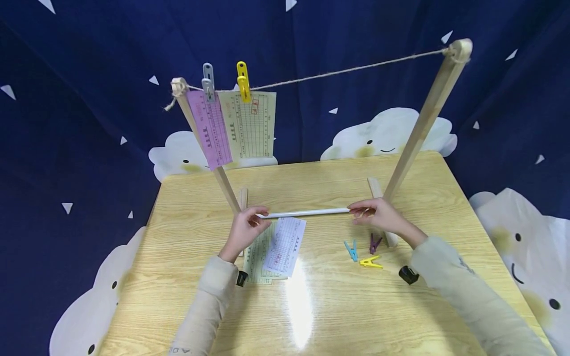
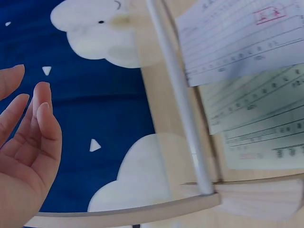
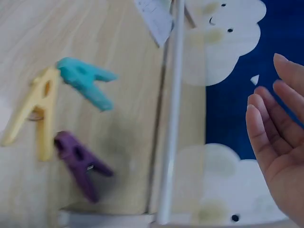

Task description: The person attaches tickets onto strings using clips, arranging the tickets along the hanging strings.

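Note:
My left hand [image 1: 249, 228] is above the left end of a white rod [image 1: 307, 213], fingers loosely bent with nothing between them. In the left wrist view, the fingers [image 2: 47, 114] stand apart from the rod. Over the rod's other end, beside the right wooden post, is my right hand [image 1: 378, 215]; the right wrist view shows its fingers [image 3: 259, 128] relaxed and holding nothing. A pale lilac printed slip [image 1: 287, 244] overlaps greenish slips [image 1: 258, 257] below my left hand. Near my right hand lie a blue clothespin [image 1: 352, 250], a purple clothespin [image 1: 375, 244] and a yellow clothespin [image 1: 371, 262].
A string [image 1: 356, 69] runs between the left post [image 1: 227, 190] and right post [image 1: 427, 113]. From it hang a purple slip [image 1: 210, 129] under a grey clothespin [image 1: 208, 83] and a cream slip [image 1: 254, 128] under a yellow clothespin [image 1: 243, 81]. A dark blue curtain surrounds the table [image 1: 347, 316].

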`<action>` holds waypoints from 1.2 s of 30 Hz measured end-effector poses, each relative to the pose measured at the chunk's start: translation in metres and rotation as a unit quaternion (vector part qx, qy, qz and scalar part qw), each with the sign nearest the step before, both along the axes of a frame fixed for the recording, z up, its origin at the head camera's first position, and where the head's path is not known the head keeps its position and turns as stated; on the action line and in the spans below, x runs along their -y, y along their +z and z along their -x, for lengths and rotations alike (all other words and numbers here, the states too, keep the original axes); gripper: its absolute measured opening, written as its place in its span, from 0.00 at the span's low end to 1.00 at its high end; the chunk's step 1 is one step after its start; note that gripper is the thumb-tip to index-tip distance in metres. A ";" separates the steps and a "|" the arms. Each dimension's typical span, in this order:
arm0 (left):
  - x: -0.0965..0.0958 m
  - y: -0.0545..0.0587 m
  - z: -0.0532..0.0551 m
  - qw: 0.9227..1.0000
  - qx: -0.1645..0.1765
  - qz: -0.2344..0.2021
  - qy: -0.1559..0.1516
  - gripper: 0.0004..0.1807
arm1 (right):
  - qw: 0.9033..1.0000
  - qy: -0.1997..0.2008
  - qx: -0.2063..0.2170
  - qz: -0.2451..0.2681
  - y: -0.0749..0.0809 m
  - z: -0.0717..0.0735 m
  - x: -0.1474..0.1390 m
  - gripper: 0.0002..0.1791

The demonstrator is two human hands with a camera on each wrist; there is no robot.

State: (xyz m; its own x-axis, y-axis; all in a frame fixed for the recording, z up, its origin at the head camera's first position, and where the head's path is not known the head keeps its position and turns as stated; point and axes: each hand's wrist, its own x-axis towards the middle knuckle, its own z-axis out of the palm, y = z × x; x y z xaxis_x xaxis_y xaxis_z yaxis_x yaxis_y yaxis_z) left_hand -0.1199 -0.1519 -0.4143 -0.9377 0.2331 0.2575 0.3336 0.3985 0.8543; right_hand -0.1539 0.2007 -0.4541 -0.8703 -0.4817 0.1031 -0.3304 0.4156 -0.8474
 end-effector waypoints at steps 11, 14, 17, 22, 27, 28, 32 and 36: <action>0.005 -0.030 0.002 0.997 0.080 0.002 -0.007 0.14 | 0.998 0.064 -0.010 -0.026 -0.045 0.000 -0.039 0.21; 0.005 -0.036 0.002 0.995 0.097 0.004 -0.006 0.14 | 0.996 0.082 0.013 -0.042 -0.054 -0.002 -0.049 0.23; 0.006 -0.041 0.003 0.994 0.108 0.006 -0.004 0.14 | 0.994 0.100 0.020 -0.040 -0.063 -0.003 -0.057 0.23; 0.009 -0.061 0.008 0.994 0.109 0.005 0.000 0.15 | 0.993 0.109 0.019 -0.042 -0.077 -0.001 -0.067 0.24; 0.015 -0.109 0.025 0.996 0.090 -0.013 -0.014 0.17 | 0.992 0.084 0.065 -0.073 -0.088 0.000 -0.071 0.25; 0.014 -0.112 0.026 0.996 0.088 -0.011 -0.015 0.17 | 0.991 0.079 0.073 -0.077 -0.089 0.000 -0.071 0.25; 0.007 -0.115 0.032 0.994 0.111 0.017 0.007 0.17 | 0.992 0.069 0.067 -0.087 -0.090 0.000 -0.071 0.26; 0.002 -0.116 0.037 0.990 0.131 0.045 0.036 0.16 | 0.991 0.065 0.026 -0.113 -0.092 -0.001 -0.068 0.30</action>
State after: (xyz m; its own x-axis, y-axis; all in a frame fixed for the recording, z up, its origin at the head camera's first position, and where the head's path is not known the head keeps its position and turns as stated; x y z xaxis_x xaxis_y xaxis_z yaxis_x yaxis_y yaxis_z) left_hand -0.1572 -0.1536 -0.5300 -0.9846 0.1740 -0.0160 0.0729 0.4920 0.8675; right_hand -0.1533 0.2690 -0.5459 -0.8008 -0.5954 -0.0645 -0.3514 0.5544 -0.7545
